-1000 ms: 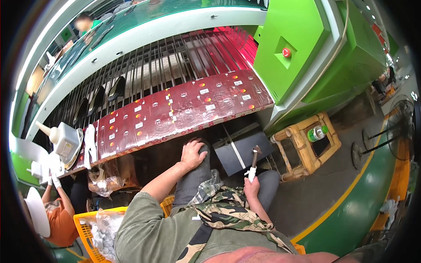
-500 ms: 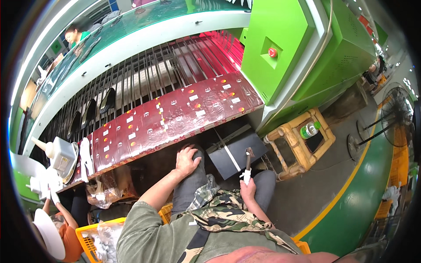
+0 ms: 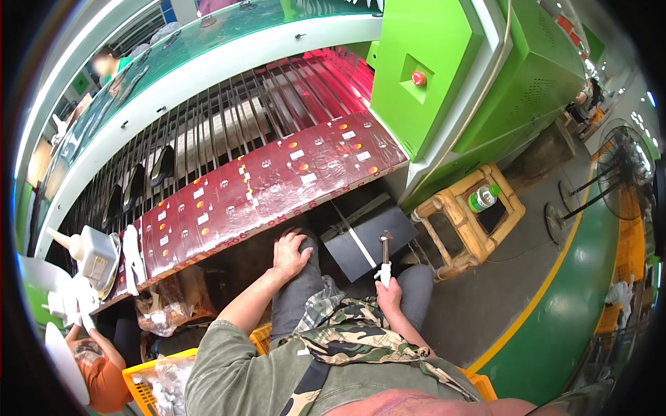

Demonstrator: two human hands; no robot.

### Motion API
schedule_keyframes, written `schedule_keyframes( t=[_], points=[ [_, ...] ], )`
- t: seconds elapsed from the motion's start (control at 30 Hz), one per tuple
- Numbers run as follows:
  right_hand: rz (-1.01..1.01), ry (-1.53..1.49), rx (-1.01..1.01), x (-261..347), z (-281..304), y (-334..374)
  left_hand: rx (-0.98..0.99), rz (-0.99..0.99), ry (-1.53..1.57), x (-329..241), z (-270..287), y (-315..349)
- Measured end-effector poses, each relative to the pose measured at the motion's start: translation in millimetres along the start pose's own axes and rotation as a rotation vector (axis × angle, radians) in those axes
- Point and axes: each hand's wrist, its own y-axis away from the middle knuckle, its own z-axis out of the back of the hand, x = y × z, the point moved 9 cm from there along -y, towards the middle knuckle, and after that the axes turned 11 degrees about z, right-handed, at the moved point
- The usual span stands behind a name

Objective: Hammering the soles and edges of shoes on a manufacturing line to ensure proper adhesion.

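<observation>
My left hand (image 3: 291, 254) rests palm down on my left knee, its fingers spread and holding nothing. Above my right thigh, my right hand (image 3: 390, 295) is wrapped round the white handle of a slim metal hand tool (image 3: 386, 255). The tool points away from me, and its small tip is too blurred to name exactly. Beyond my knees runs a shelf covered in glossy maroon printed sheet (image 3: 277, 187). Past it, several dark shoe uppers (image 3: 163, 166) lie on the metal bars (image 3: 229, 125) of a conveyor at the left.
At the shelf's left end are a squeeze bottle (image 3: 97, 251) and a white glove (image 3: 132, 260). A dark box (image 3: 371, 239) sits below the shelf. On the right stand a bamboo stool (image 3: 454, 256) with a green-capped bottle (image 3: 483, 199) and a fan (image 3: 621, 166). A person in orange (image 3: 104, 367) works at left.
My view has turned slightly, so the scene sits a little further left. The tool in my right hand now points more straight ahead. My left hand stays on my knee.
</observation>
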Motion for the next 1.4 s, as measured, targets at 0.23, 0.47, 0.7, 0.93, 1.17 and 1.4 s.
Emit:
schedule_keyframes(
  t=[0.23,0.47,0.7,0.93,1.17,1.4],
  points=[
    [-0.177,-0.044,0.035,-1.3,3.3,11.0,0.039,0.035,-0.026,1.9,-0.8,-1.5],
    [-0.187,0.002,0.053,-0.7,2.5,1.0,0.012,0.01,-0.028,-1.6,1.5,-2.3],
    [-0.228,-0.015,0.083,1.2,0.8,4.9,-0.017,-0.011,-0.029,0.0,2.9,1.3],
    [0.011,0.061,-0.002,22.4,8.7,1.9,-0.043,-0.067,-0.028,6.3,-7.2,-1.2],
    [-0.214,-0.004,0.064,1.7,5.3,0.7,-0.04,-0.063,-0.051,5.2,-8.0,-6.2],
    [-0.15,0.073,0.08,31.6,11.6,0.9,-0.025,-0.045,-0.068,3.7,-7.9,-6.0]
  ],
)
